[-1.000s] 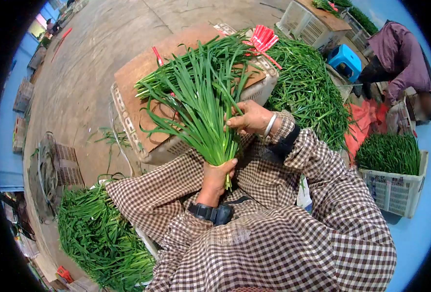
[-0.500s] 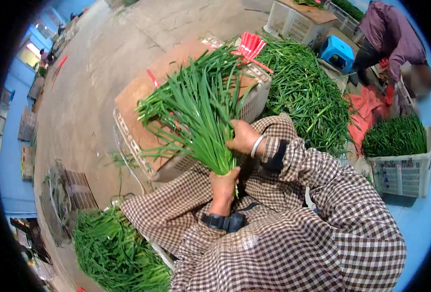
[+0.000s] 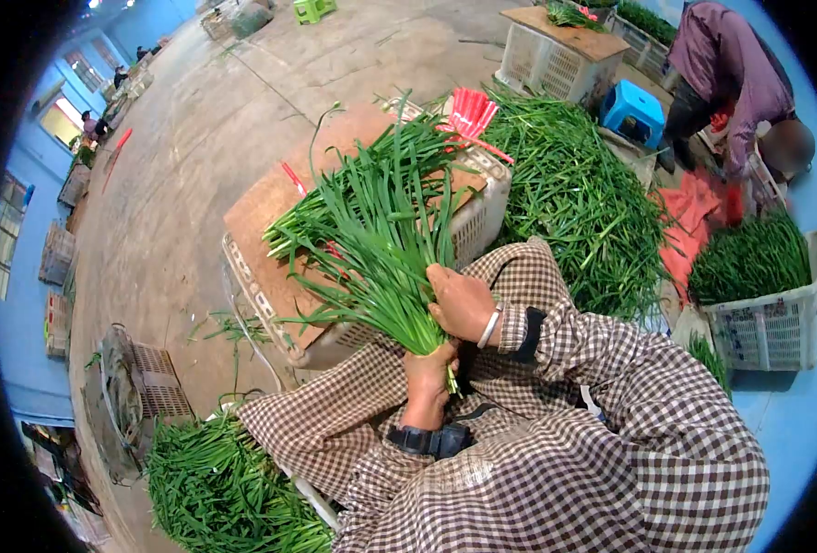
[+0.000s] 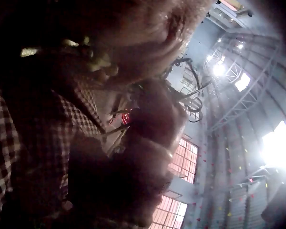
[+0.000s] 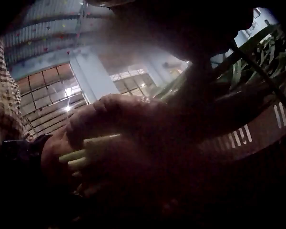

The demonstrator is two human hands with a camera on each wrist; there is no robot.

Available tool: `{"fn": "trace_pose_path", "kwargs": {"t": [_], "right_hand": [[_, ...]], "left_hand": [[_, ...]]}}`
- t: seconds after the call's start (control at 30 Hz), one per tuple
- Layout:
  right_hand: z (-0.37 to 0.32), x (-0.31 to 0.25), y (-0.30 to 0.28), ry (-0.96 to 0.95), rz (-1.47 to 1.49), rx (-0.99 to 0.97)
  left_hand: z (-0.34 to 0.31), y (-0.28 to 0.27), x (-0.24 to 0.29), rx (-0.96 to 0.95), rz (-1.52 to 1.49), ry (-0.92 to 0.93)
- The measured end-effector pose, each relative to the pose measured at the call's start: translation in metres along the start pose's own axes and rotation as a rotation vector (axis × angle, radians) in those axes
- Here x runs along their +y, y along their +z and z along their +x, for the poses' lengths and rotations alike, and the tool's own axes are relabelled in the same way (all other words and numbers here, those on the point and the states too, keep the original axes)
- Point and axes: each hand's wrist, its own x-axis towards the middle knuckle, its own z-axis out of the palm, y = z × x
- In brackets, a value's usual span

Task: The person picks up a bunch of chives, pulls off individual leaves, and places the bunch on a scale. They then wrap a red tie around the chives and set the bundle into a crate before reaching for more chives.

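My left hand grips a bunch of green chives low around the stems, above my lap. The pale stem ends stick out of that fist in the right wrist view. Just above it, my right hand holds the right side of the bunch, its far fingers hidden by leaves and hand. The leaves fan up and away over a board-topped crate. More chives lie across the board, beside a sheaf of red-and-white strips. Both wrist views are dark around the hands.
A large heap of loose chives stands right of the crate; another pile sits at lower left. At the right are a white crate of chives, a blue stool and a bending person. An empty-looking basket lies left.
My right hand has gone from pinching at the leaves to holding the bunch lower, close above my left hand. The head view has shifted, so the bunch sits lower in it.
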Motion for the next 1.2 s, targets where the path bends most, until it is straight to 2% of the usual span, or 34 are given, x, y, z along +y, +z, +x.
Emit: {"fn": "trace_pose_path", "kwargs": {"t": [0.2, 0.3, 0.43, 0.5, 0.57, 0.63, 0.7, 0.73, 0.77, 0.83, 0.9, 0.93, 1.03, 1.1, 1.17, 1.2], "right_hand": [[0.005, 0.010, 0.006, -0.014, 0.003, 0.004], [0.016, 0.019, 0.003, 0.047, 0.075, -0.079], [0.034, 0.038, 0.003, -0.017, 0.315, -0.141], [0.041, 0.048, 0.001, -0.057, 0.595, -0.182], [0.046, 0.044, -0.015, 0.219, 0.910, -0.326], [0.066, 0.057, -0.020, 0.332, 1.032, -0.357], [0.082, 0.058, -0.031, 0.367, 1.004, -0.266], [0.091, 0.064, -0.031, 0.318, 1.164, -0.250], [0.100, 0.065, -0.034, 0.308, 1.177, -0.232], [0.100, 0.066, -0.035, 0.214, 1.042, -0.194], [0.087, 0.057, -0.030, 0.106, 0.866, -0.275], [0.078, 0.056, -0.023, 0.143, 0.769, -0.284], [0.058, 0.050, -0.016, 0.011, 0.658, -0.284], [0.045, 0.029, -0.029, 0.057, 0.631, -0.303], [0.032, 0.018, -0.030, -0.309, 0.312, 0.005], [0.023, 0.009, -0.033, -0.338, 0.392, 0.057]], "left_hand": [[-0.009, 0.009, 0.009, 0.042, -0.061, 0.003], [-0.011, 0.007, 0.010, 0.042, -0.014, -0.003], [-0.010, 0.003, 0.007, -0.017, -0.045, 0.007], [-0.009, -0.001, 0.005, -0.025, -0.036, -0.006], [-0.008, -0.004, 0.001, -0.026, -0.032, 0.005], [-0.007, -0.005, 0.000, -0.034, -0.022, 0.016], [-0.007, -0.004, 0.001, -0.031, -0.028, -0.009], [-0.007, -0.004, 0.001, -0.030, -0.026, -0.011], [-0.007, -0.005, 0.001, -0.036, -0.032, -0.004], [-0.007, -0.007, 0.000, -0.035, -0.040, 0.001], [-0.005, -0.009, 0.000, -0.045, -0.043, -0.077], [-0.004, -0.007, 0.000, -0.047, -0.047, -0.078], [-0.006, -0.006, 0.002, -0.050, -0.040, -0.054], [-0.010, -0.003, 0.007, -0.044, -0.028, -0.059], [-0.004, -0.008, 0.000, -0.035, -0.022, -0.095], [-0.003, -0.008, -0.001, -0.034, -0.074, -0.095]]}}
